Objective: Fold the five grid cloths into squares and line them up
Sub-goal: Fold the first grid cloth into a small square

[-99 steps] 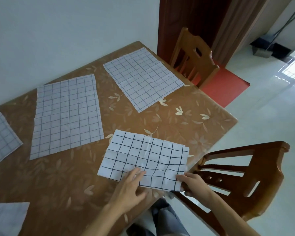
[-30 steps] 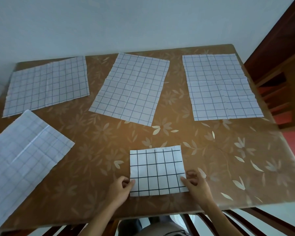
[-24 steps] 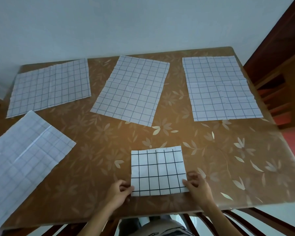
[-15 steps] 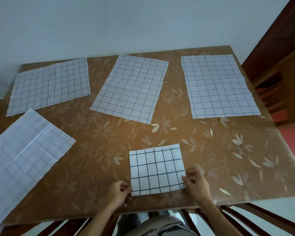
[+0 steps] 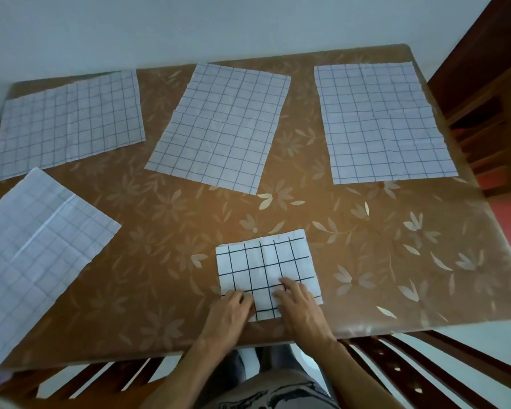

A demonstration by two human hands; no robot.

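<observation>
A white cloth with a bold black grid, folded to a square (image 5: 266, 264), lies near the table's front edge. My left hand (image 5: 230, 314) rests on its near left corner and my right hand (image 5: 298, 305) lies flat on its near right part, fingers extended. Three unfolded grid cloths lie across the back: the left cloth (image 5: 68, 122), the middle cloth (image 5: 222, 125) and the right cloth (image 5: 381, 119). A fourth unfolded cloth (image 5: 33, 255) lies at the left edge, partly over the table's side.
The brown table (image 5: 396, 261) has a pale flower pattern and stands against a white wall. Dark wooden chairs stand at the front, the right chair (image 5: 425, 373) and the left chair (image 5: 80, 382). Another wooden chair (image 5: 490, 122) stands at the right.
Both hands have moved from the folded cloth's near corners inward onto its near part. The cloth has turned slightly.
</observation>
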